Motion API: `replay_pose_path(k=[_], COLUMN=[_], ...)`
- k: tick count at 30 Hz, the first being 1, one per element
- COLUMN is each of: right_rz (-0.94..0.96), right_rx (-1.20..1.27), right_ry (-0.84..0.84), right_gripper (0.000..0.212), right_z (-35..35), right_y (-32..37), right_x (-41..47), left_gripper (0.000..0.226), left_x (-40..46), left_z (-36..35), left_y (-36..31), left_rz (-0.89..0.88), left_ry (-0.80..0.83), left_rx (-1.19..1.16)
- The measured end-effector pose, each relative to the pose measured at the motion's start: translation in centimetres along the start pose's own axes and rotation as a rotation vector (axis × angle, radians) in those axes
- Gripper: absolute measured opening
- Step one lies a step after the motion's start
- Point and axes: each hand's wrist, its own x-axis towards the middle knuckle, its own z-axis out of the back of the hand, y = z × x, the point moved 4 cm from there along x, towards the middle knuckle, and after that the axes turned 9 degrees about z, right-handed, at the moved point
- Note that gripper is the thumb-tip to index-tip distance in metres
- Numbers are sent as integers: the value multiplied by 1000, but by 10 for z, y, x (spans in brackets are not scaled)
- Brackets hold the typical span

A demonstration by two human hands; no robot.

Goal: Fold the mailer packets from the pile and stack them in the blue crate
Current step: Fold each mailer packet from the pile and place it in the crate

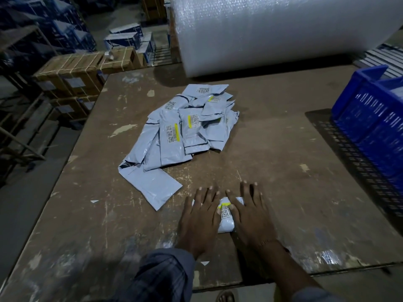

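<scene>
Left hand (201, 214) and right hand (250, 211) lie flat, fingers spread wide, pressing one folded mailer packet (225, 216) onto the table (283, 149); pile (181, 125) beyond.

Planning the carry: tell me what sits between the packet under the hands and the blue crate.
In the head view, only bare, scuffed table lies between the folded packet, pressed by the left hand and right hand, and the blue crate.

Two hands are being counted, the left hand (201, 216) and the right hand (250, 214), over one folded mailer packet (225, 219). One pile (185, 127), roughly a dozen packets, one blue crate (370, 118) and one bubble-wrap roll (283, 29) are being counted.
</scene>
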Motion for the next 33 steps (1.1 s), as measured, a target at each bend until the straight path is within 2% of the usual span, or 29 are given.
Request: replay_pose_path(k=[4,7,10,15,21,29,33], right_rz=[-47,-2,10,-25,-100,-25,6], right_rx=[-27,-74,-97,-51,-58,-122,-158], right_ry=[21,-12,-10,48,20,44,44], right_gripper=[51,57,51,53,56,59,56], right_z=[-1,1,1,6,3,-1,5], right_y=[-3,0,6,5,6,1,12], right_x=[12,-9,-31,-28,-25,-5,-25], left_gripper=[59,63,64,89,81,70,65], left_x=[-9,-5,1,2,-5,-5,5], left_z=[3,5,5,9,3,-6,-1], left_y=[-3,1,1,-3,-2,-13,-12], left_rz=[42,58,113,257,187,231,152], left_ry=[27,36,81,140,60,-4,-37], left_rx=[-11,-20,-59,-159,-92,14,-16])
